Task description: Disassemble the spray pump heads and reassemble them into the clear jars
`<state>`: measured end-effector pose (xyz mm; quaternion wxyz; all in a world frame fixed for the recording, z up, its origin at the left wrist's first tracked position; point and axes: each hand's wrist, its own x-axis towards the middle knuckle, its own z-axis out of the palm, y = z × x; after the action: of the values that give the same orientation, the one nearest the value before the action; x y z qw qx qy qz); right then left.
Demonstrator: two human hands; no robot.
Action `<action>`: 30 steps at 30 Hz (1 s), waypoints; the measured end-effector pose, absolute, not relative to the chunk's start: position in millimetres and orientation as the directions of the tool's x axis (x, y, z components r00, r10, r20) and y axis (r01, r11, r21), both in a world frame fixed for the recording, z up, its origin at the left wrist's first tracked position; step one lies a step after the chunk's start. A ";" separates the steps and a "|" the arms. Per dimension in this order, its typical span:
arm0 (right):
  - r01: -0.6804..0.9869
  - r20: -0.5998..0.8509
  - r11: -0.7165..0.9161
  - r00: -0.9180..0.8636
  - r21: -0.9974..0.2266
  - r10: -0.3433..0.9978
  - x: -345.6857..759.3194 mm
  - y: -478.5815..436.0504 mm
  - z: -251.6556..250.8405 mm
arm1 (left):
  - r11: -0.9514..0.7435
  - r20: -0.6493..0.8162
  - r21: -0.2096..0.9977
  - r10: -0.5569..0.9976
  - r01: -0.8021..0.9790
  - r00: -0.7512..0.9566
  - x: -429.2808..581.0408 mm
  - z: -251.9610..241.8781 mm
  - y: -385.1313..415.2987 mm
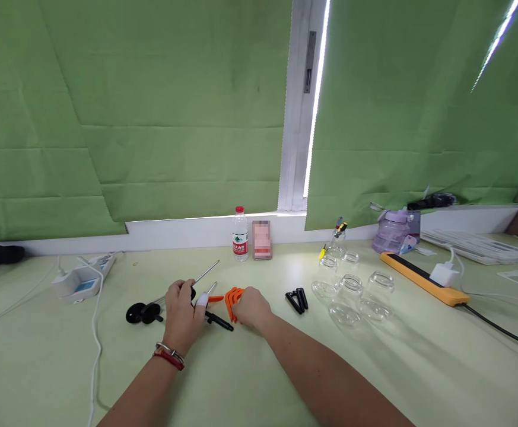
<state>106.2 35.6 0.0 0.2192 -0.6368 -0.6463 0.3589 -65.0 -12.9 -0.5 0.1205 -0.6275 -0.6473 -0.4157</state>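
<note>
My left hand (184, 317) is curled low over a cluster of tools, with its fingers bent. From under it stick out a thin metal rod (207, 270), a black pen-like tool (219, 321) and an orange strip (215, 299); which of them it grips is hidden. To its left lie black round pieces (143, 313) on metal stems. My right hand (253, 308) is closed at the right end of several orange L-shaped pieces (231, 301), nested together; its fingertips are mostly hidden. Farther right rest some short black pieces (296, 300).
Upside-down-looking glass jars (346, 302) stand at the right, one behind holding pens (339, 228). At the back are a water bottle (240, 234) and a pink box (262, 240). An orange power strip (423, 279), a purple jug (391, 231) and a white power strip (85, 279) flank the table.
</note>
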 end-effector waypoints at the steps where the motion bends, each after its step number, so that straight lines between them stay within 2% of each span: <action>1: 0.636 -0.171 -0.066 -0.105 -0.769 0.980 108.2 35.5 1.4 | -0.133 0.675 0.386 0.716 0.913 -0.181 -64.5 -0.4 -13.4; 8: 0.347 -0.132 -0.035 -0.258 -0.937 0.957 142.2 30.8 15.5 | -0.167 0.666 0.373 0.733 0.913 -0.138 -59.4 0.4 -16.4; 14: 0.120 -0.068 -0.014 -0.459 -0.993 0.886 198.4 9.4 25.7 | -0.307 0.674 0.317 0.738 0.897 0.014 -41.7 4.1 -28.3; 15: 0.036 -0.042 -0.027 -0.523 -0.999 0.851 208.1 5.0 25.6 | -0.338 0.676 0.304 0.735 0.891 0.049 -37.9 4.4 -30.8; 19: -0.145 -0.019 -0.139 -0.621 -0.980 0.784 238.1 -9.1 18.6 | -0.486 0.683 0.222 0.696 0.845 0.220 -22.4 4.6 -41.0; 24: -0.384 0.045 -0.210 -0.559 -0.899 0.828 244.9 -17.1 2.9 | -0.608 0.660 0.168 0.654 0.776 0.370 -7.8 5.4 -51.8; 30: -0.488 0.018 -0.308 -0.554 -0.817 0.832 231.8 -23.6 -3.7 | -0.659 0.671 0.114 0.603 0.744 0.431 -1.3 4.8 -55.9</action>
<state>231.8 -23.6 -3.7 0.4228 -0.2101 -0.4090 0.7809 -1.3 -55.9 4.8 0.0999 -0.8400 -0.4008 -0.3520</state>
